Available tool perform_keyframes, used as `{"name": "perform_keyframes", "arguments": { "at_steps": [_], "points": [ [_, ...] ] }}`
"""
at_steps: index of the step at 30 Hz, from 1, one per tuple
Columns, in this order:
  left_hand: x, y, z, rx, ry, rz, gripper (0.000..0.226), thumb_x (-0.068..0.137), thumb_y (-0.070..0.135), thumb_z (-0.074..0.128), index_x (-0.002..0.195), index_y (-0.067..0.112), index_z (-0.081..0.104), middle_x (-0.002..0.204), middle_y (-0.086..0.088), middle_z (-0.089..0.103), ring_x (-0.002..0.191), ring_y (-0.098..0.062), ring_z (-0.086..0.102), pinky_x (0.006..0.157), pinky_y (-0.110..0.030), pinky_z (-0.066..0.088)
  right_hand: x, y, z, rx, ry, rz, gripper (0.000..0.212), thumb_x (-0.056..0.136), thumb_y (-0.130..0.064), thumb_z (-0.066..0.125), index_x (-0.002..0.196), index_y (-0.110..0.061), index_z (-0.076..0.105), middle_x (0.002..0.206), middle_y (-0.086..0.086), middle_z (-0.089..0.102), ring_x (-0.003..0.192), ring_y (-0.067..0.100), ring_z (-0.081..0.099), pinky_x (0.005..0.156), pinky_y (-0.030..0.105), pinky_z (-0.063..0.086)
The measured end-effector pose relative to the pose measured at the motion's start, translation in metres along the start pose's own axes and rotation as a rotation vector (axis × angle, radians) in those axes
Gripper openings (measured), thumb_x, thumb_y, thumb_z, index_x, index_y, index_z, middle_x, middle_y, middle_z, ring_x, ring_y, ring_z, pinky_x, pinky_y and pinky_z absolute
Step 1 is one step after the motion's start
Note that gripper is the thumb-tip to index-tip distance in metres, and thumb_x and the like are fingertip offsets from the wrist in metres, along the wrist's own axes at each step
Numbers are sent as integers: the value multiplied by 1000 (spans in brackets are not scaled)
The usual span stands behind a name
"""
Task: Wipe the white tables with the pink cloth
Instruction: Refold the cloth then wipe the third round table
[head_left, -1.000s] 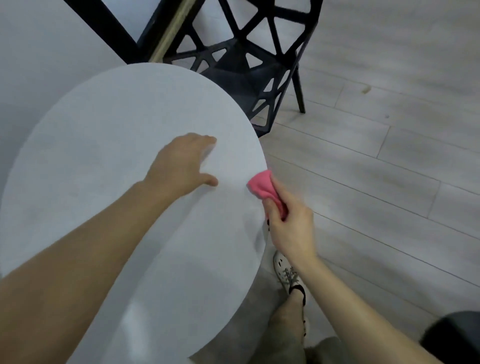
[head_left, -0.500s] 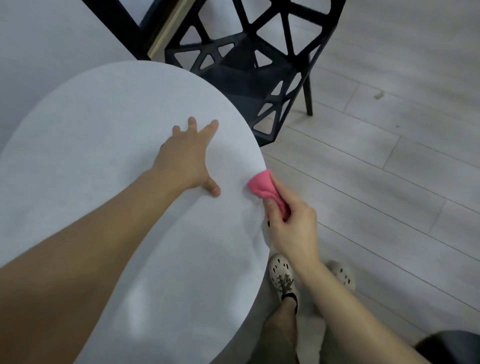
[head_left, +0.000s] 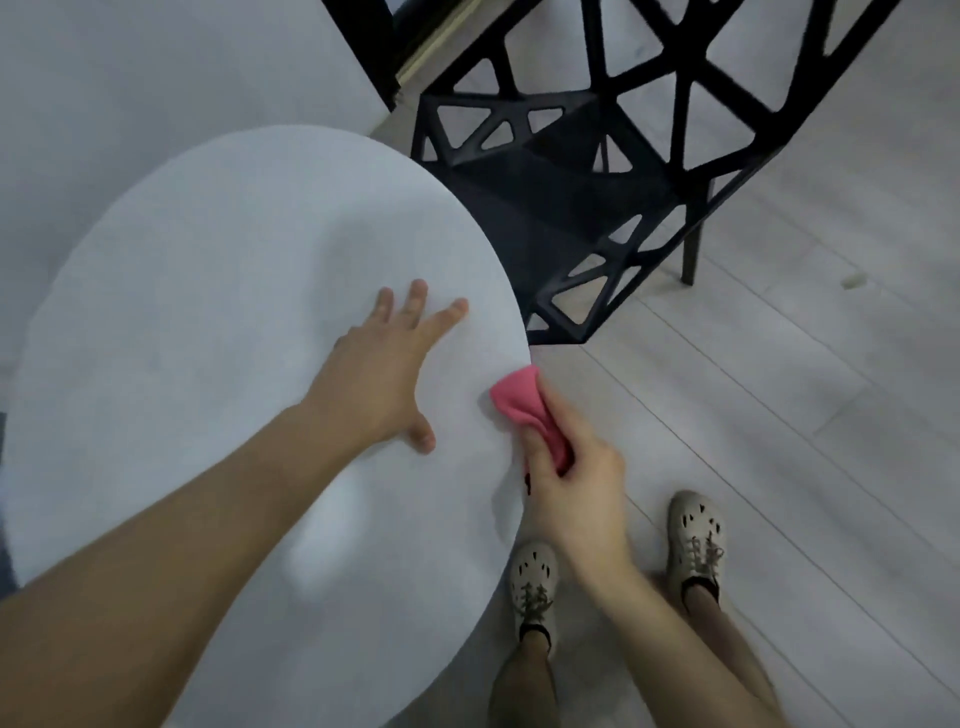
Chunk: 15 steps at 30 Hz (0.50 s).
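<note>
Left hand (head_left: 378, 375) has spread across round table (head_left: 208, 260); right hand (head_left: 576, 501) grips cloth (head_left: 519, 401).

**Black lattice chair (head_left: 571, 218) on a pale plank floor (head_left: 779, 415), under soft, even light**

The chair's shell is cut into open triangles, and one slim dark leg (head_left: 690, 260) shows at its right. The grey-white boards run diagonally across the frame, and a small smudge (head_left: 853, 281) marks one of them right of the leg. Behind the chair, a black post (head_left: 382, 62) and a tan strip (head_left: 441, 36) edge a plain pale surface (head_left: 156, 78), wall or panel unclear.
</note>
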<state>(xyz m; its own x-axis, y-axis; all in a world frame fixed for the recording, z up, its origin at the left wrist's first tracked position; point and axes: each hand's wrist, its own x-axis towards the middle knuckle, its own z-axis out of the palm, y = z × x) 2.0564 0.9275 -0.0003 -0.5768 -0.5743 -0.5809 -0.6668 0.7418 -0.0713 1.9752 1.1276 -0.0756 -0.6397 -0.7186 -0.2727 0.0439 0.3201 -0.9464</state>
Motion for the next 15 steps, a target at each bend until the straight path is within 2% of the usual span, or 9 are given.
{"name": "perform_keyframes", "arguments": {
  "at_steps": [1, 3, 4, 6, 8, 10, 13, 15],
  "points": [
    [0, 1, 0, -16, -6, -10, 163, 49, 50, 105, 164, 51, -11, 178, 2, -14, 165, -35, -3, 122, -55, 39, 22, -3, 1, -21, -26, -1, 53, 104, -16, 67, 154, -32, 59, 135, -11, 73, 120, 6, 69, 106, 22, 54],
    [0, 3, 0, -39, -17, -29, 163, 52, 46, 105, 163, 53, -14, 178, 4, -17, 165, -32, -7, 123, -55, 38, 90, -20, 11, -67, -99, -48, 52, 104, -18, 68, 155, -29, 59, 142, -10, 70, 127, 4, 64, 103, 6, 46],
    [0, 3, -1, -40, -25, -37, 162, 53, 46, 104, 161, 55, -17, 177, 6, -19, 165, -30, -10, 123, -55, 38, 130, -30, 20, -79, -158, -74, 51, 105, -21, 67, 155, -28, 59, 143, -10, 69, 129, 3, 62, 98, -2, 41],
    [0, 2, -1, -42, -51, -51, 161, 56, 46, 102, 159, 58, -21, 176, 8, -23, 164, -26, -15, 123, -55, 38, 198, -50, 41, -125, -277, -134, 49, 107, -26, 66, 155, -28, 58, 145, -8, 68, 130, 6, 61, 85, -9, 35],
    [0, 0, 0, -74, -66, -60, 159, 56, 45, 102, 158, 62, -21, 175, 11, -25, 163, -23, -18, 123, -54, 37, 234, -62, 55, -141, -346, -192, 49, 108, -26, 64, 156, -27, 58, 143, -5, 69, 130, 10, 62, 81, -9, 34],
    [-1, -1, -1, -92, -64, -76, 159, 56, 44, 102, 157, 64, -19, 175, 14, -25, 163, -21, -19, 122, -52, 39, 229, -63, 54, -102, -351, -183, 49, 107, -23, 64, 156, -27, 58, 142, -6, 70, 126, 4, 64, 85, -7, 36],
    [-1, 0, 1, -103, -82, -99, 159, 56, 41, 102, 157, 65, -19, 173, 17, -27, 163, -20, -21, 125, -51, 34, 172, -41, 22, 11, -263, -132, 50, 107, -18, 65, 156, -27, 58, 141, -17, 66, 116, -22, 56, 97, -3, 37],
    [-1, 0, 2, -109, -83, -106, 159, 56, 40, 102, 158, 62, -18, 174, 15, -27, 163, -21, -21, 129, -50, 26, 124, -23, -4, 22, -256, -95, 52, 107, -19, 66, 156, -34, 57, 148, -21, 62, 128, -20, 53, 107, 5, 41]
  ]
}}
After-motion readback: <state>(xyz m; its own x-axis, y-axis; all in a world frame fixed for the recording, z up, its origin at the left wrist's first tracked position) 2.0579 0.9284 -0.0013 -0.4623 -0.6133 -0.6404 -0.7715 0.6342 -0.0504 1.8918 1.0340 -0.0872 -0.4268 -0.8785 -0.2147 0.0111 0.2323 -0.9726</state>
